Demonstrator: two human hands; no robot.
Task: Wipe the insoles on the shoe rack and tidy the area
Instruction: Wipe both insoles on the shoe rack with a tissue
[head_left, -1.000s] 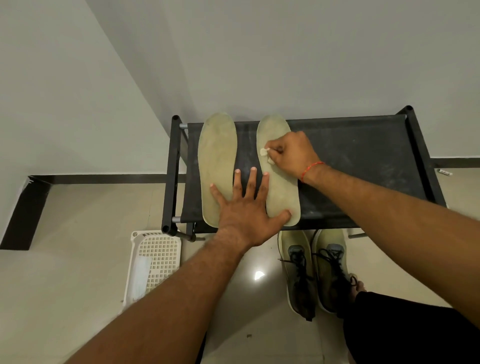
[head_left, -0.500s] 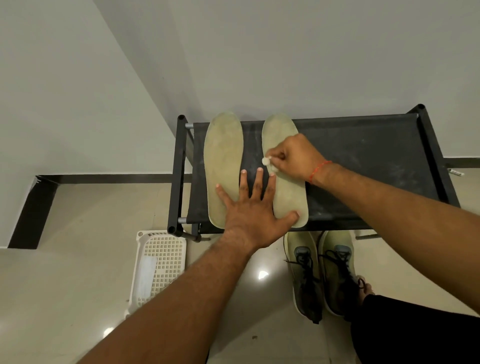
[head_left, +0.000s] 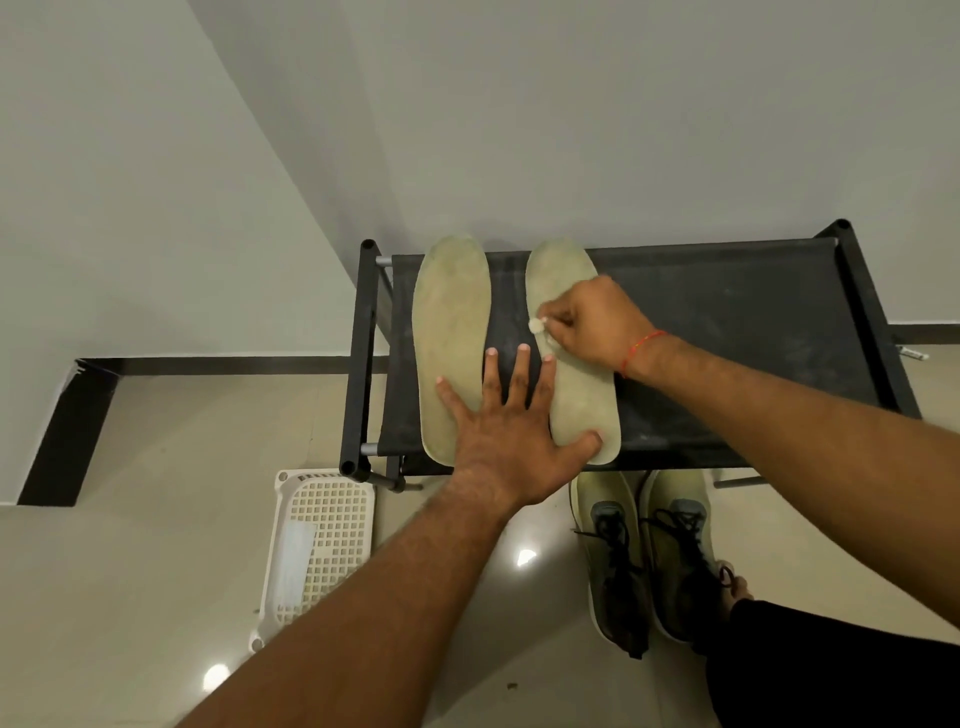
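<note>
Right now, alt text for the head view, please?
The right hand pinches a white wad on one insole atop a black shoe rack; the left hand lies flat across it and the second insole. Shoes and a white basket sit on the floor.

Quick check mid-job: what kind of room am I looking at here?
Probably a home entryway or hallway corner: a black metal-framed fabric shoe rack stands against a plain white wall, and pale green lace-up sneakers sit on the glossy beige tiled floor by it.

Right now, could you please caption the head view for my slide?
Left hand presses both insoles on the shoe rack while right hand pinches a white wad against one.
</note>
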